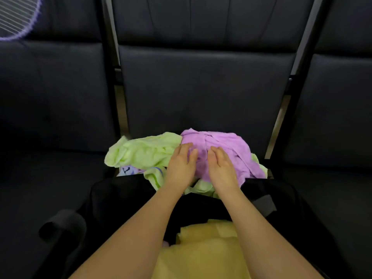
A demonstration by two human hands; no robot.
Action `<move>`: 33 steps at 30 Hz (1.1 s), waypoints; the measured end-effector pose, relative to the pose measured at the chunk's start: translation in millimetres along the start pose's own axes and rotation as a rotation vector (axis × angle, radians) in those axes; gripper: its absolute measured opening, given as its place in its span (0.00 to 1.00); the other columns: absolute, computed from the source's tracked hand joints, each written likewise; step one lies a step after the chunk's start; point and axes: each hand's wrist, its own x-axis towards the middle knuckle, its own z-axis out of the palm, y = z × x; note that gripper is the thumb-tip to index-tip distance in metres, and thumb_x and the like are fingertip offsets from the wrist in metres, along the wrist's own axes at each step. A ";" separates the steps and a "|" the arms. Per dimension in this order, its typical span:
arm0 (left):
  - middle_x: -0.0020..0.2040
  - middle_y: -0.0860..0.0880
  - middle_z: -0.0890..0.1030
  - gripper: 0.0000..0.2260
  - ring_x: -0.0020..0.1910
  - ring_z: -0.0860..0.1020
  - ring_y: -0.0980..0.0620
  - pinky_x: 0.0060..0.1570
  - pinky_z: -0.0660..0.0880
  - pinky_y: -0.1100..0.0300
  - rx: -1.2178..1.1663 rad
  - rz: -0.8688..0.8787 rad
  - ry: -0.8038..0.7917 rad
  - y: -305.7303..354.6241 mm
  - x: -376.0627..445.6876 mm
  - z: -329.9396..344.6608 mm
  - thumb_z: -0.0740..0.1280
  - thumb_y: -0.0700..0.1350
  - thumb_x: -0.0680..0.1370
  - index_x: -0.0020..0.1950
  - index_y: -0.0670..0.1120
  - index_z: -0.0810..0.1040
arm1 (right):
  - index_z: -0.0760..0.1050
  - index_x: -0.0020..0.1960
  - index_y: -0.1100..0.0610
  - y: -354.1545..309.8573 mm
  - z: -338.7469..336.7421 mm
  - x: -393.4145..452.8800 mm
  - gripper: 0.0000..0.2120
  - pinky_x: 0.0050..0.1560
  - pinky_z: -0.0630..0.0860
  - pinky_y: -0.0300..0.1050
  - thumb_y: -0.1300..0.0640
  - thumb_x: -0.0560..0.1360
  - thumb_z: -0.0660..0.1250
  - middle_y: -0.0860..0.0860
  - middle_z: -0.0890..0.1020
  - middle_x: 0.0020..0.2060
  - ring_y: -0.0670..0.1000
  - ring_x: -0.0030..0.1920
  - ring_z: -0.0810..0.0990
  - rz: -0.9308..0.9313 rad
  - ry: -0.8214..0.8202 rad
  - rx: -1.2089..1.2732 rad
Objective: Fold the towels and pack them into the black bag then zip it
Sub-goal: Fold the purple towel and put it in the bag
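Dark padded seats (pixel 201 93) fill the room, and on the near edge of the middle one lies a crumpled heap: a purple towel (pixel 225 146) on top, a light green towel (pixel 141 152) spilling toward the left edge. Both hands lie on the purple towel with fingers fairly straight, gripping nothing, left hand (pixel 181 164) just beside right hand (pixel 221 166). Below them sits what may be the black bag (pixel 124 196), though it is too dark to tell, with yellow cloth (pixel 201 250) nearest the person.

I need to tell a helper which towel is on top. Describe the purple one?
On the dark middle seat lies a crumpled towel pile. The purple terry towel lies on top, under both hands, and pale green towels flank it.
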 end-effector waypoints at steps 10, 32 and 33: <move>0.64 0.48 0.69 0.21 0.65 0.65 0.48 0.62 0.67 0.44 0.198 -0.049 0.036 -37.8 18.9 50.9 0.55 0.58 0.80 0.74 0.60 0.62 | 0.55 0.77 0.39 41.8 33.2 35.7 0.26 0.69 0.66 0.57 0.39 0.79 0.50 0.48 0.71 0.71 0.55 0.69 0.70 0.012 0.010 -0.052; 0.33 0.48 0.79 0.04 0.32 0.77 0.50 0.23 0.72 0.68 -0.818 -0.499 -0.002 47.7 -55.2 -53.7 0.69 0.40 0.76 0.42 0.44 0.77 | 0.67 0.22 0.54 -47.0 8.4 -87.8 0.31 0.45 0.76 0.49 0.44 0.82 0.55 0.47 0.72 0.20 0.49 0.30 0.73 -0.187 -0.013 0.126; 0.35 0.47 0.79 0.03 0.33 0.78 0.50 0.25 0.74 0.68 -0.768 -0.532 0.053 48.4 -57.2 -57.4 0.69 0.38 0.75 0.43 0.43 0.77 | 0.69 0.23 0.57 -45.6 8.3 -91.6 0.31 0.47 0.76 0.50 0.44 0.81 0.57 0.48 0.74 0.22 0.50 0.31 0.74 -0.168 -0.005 0.166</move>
